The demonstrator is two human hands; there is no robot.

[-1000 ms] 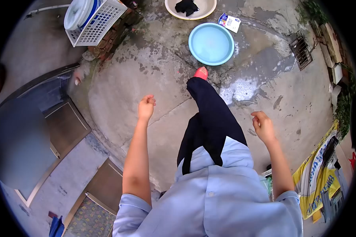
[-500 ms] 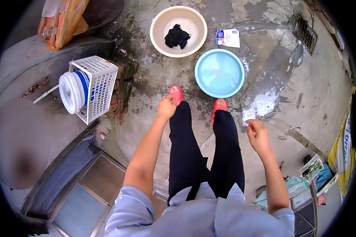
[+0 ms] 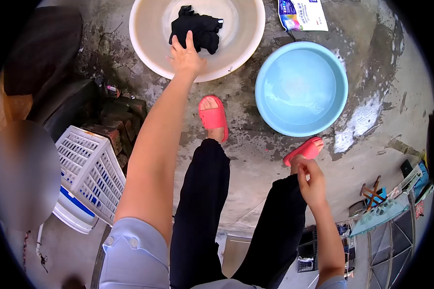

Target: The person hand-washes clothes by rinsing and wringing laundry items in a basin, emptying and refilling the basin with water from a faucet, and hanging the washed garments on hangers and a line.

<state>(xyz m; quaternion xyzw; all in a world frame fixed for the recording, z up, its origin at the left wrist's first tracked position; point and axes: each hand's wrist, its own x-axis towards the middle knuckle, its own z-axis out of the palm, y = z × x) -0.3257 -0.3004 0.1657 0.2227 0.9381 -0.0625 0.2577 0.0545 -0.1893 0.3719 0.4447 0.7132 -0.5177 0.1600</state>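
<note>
My left hand (image 3: pixel 185 59) reaches over the near rim of a beige basin (image 3: pixel 149 48), its fingers spread. The fingertips are at the near edge of a black garment (image 3: pixel 195 30) lying bunched in that basin; whether they touch it I cannot tell. My right hand (image 3: pixel 313 182) hangs above my right knee, fingers loosely bent and nothing visible in them. To the right stands a light blue basin (image 3: pixel 301 89) with clear liquid in it.
A white and purple packet (image 3: pixel 304 14) lies behind the blue basin. White foam (image 3: pixel 359 125) covers part of the concrete at right. On the left are a white plastic basket (image 3: pixel 89 166) and stacked bricks (image 3: pixel 118 120). My feet wear red slippers (image 3: pixel 212 117).
My left hand has moved forward, from beside my leg to the garment in the beige basin, and its fingers have spread. My body has come closer to the basins. The right hand still hangs low.
</note>
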